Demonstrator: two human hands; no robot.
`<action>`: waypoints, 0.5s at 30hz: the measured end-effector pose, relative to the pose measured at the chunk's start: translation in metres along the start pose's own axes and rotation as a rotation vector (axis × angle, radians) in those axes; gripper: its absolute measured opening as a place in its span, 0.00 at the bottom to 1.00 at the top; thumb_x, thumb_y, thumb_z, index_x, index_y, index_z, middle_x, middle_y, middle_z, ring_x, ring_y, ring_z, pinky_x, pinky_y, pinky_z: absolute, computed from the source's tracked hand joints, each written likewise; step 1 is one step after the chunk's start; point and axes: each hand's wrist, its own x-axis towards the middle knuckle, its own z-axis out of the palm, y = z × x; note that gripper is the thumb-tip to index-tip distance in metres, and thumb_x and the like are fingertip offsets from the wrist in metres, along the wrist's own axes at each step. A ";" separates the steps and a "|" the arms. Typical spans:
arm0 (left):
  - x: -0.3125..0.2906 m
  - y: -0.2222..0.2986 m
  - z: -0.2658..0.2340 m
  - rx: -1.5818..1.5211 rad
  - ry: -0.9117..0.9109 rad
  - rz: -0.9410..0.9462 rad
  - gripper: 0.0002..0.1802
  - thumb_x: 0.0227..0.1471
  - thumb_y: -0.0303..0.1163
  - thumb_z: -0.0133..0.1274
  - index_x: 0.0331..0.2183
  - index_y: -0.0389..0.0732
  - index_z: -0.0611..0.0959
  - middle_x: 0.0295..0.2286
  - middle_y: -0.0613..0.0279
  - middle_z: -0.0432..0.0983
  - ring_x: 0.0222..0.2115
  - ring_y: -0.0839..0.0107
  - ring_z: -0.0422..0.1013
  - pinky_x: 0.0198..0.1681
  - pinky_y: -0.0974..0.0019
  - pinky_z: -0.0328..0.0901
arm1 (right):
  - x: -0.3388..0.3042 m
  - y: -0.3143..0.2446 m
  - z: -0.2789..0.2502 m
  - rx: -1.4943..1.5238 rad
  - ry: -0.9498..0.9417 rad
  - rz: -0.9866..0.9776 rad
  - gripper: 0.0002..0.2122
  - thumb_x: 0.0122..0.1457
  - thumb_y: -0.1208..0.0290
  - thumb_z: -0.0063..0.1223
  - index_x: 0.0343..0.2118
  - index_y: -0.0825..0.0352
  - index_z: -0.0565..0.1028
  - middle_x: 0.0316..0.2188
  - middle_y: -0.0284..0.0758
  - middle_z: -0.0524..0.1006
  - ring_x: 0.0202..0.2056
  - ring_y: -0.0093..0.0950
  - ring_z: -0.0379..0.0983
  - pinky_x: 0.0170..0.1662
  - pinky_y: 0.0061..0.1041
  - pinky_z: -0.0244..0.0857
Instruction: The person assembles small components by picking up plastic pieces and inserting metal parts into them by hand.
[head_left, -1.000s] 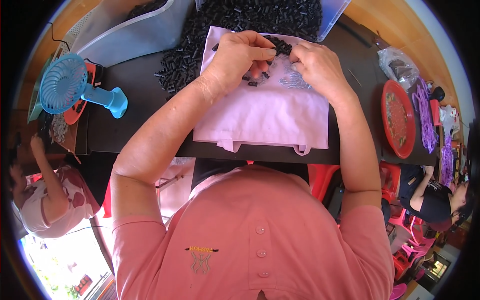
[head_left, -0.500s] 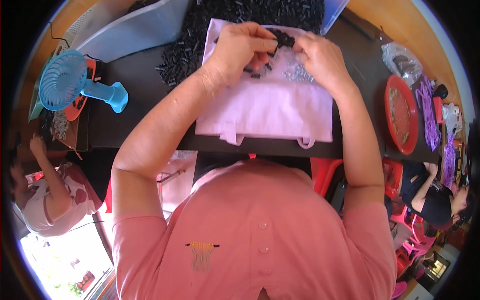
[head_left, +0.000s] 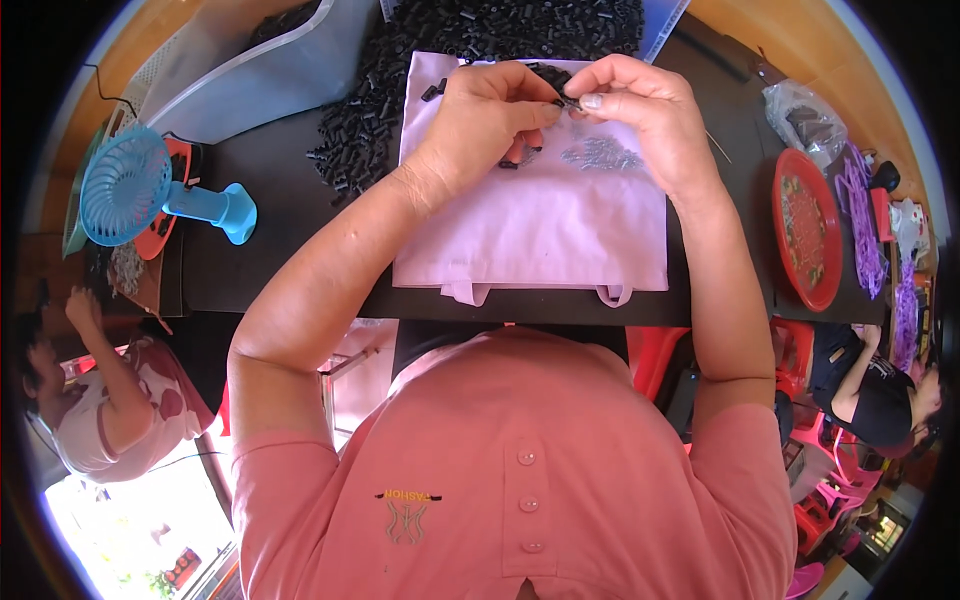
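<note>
Over the far half of a pale pink cloth bag (head_left: 530, 240), my two hands meet almost fingertip to fingertip. My left hand (head_left: 495, 108) pinches a small black piece, mostly covered by its fingers. Thumb and forefinger of my right hand (head_left: 640, 105) close on something tiny at the same spot, too small to name. A scatter of small silvery metal pieces (head_left: 602, 154) lies on the bag beside my right hand. Beyond the bag spreads a big heap of short black tubular pieces (head_left: 480, 28); a few of them rest on the cloth near my left hand.
A translucent plastic bin (head_left: 270, 75) stands at the far left, a blue handheld fan (head_left: 215, 208) nearer. To the right are a red round tray (head_left: 806, 230), a clear plastic bag (head_left: 805, 120) and purple cords (head_left: 860, 225). Other people sit on both sides.
My right hand has moved left and turned, so its fingertips now come together with those of my left hand. Before, the hands were apart, the right one above the silvery pieces.
</note>
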 end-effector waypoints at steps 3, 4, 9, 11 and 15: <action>-0.001 0.002 0.002 0.017 -0.023 0.006 0.07 0.52 0.25 0.58 0.34 0.33 0.81 0.22 0.63 0.76 0.20 0.78 0.70 0.21 0.75 0.63 | -0.001 0.000 0.000 -0.021 -0.018 0.003 0.09 0.52 0.74 0.51 0.34 0.71 0.79 0.29 0.32 0.79 0.33 0.21 0.73 0.41 0.22 0.66; -0.003 0.003 0.003 0.013 -0.025 0.011 0.07 0.52 0.25 0.58 0.34 0.34 0.81 0.22 0.63 0.76 0.20 0.78 0.70 0.22 0.75 0.64 | -0.001 0.000 0.000 -0.021 -0.015 0.003 0.09 0.52 0.74 0.51 0.34 0.71 0.79 0.29 0.32 0.79 0.33 0.21 0.73 0.41 0.22 0.66; -0.005 0.006 0.005 0.035 -0.036 -0.006 0.07 0.52 0.26 0.58 0.34 0.34 0.81 0.22 0.64 0.75 0.21 0.79 0.70 0.22 0.75 0.64 | 0.000 0.005 -0.006 0.009 -0.094 0.056 0.09 0.54 0.75 0.51 0.35 0.72 0.78 0.31 0.32 0.78 0.33 0.22 0.74 0.42 0.21 0.66; -0.005 0.006 0.006 0.029 -0.044 -0.015 0.07 0.52 0.26 0.58 0.34 0.34 0.81 0.22 0.65 0.75 0.21 0.79 0.70 0.23 0.75 0.64 | 0.002 0.003 -0.009 0.021 -0.092 0.060 0.09 0.54 0.74 0.51 0.35 0.72 0.78 0.31 0.32 0.78 0.33 0.22 0.74 0.41 0.21 0.66; -0.005 0.007 0.005 0.025 -0.071 -0.014 0.07 0.52 0.25 0.58 0.34 0.34 0.81 0.23 0.65 0.75 0.22 0.79 0.70 0.23 0.75 0.64 | 0.000 0.000 -0.002 0.008 -0.027 0.033 0.08 0.51 0.73 0.51 0.32 0.70 0.78 0.26 0.31 0.77 0.30 0.21 0.72 0.38 0.22 0.66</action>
